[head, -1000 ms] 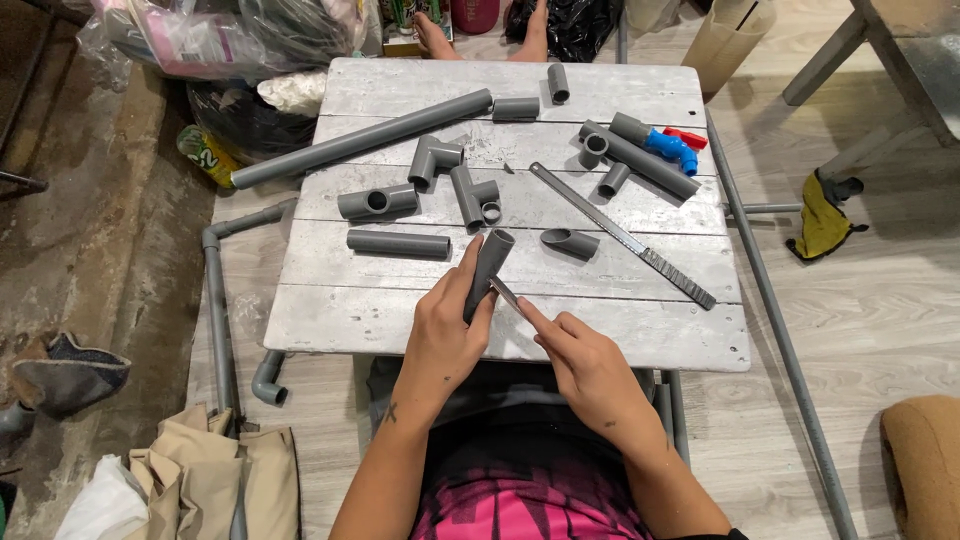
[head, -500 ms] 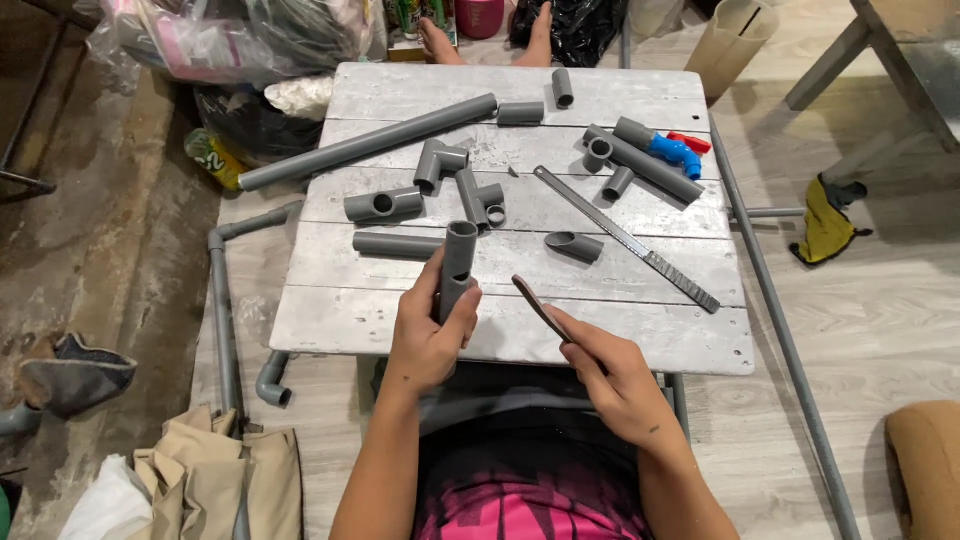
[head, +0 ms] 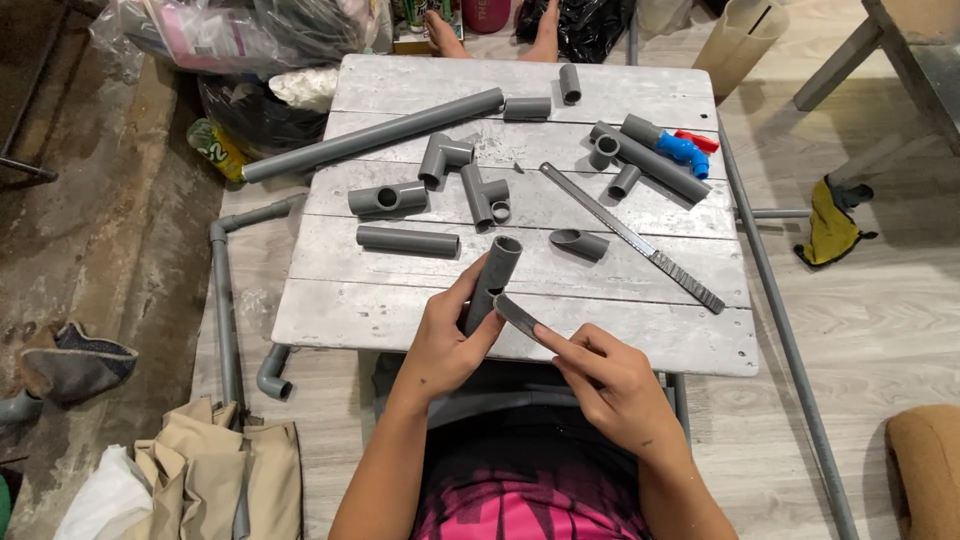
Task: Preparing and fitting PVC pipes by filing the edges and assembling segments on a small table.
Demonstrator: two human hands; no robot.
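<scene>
The short grey pipe piece [head: 494,280] is held tilted above the near edge of the bench [head: 330,320], the left hand [head: 445,345] with its fingers clamped round its lower half. The right hand [head: 610,385] pinches a thin flat blade [head: 518,315] whose tip touches the pipe's side. For a clean scrape, the pipe wants a firm grip and the blade a shallow angle, stroking away from the left thumb. Behind lie a long grey pipe [head: 375,135], a hacksaw blade [head: 632,237], tee fittings [head: 483,195] and a blue valve [head: 682,152], all well apart from the hands.
</scene>
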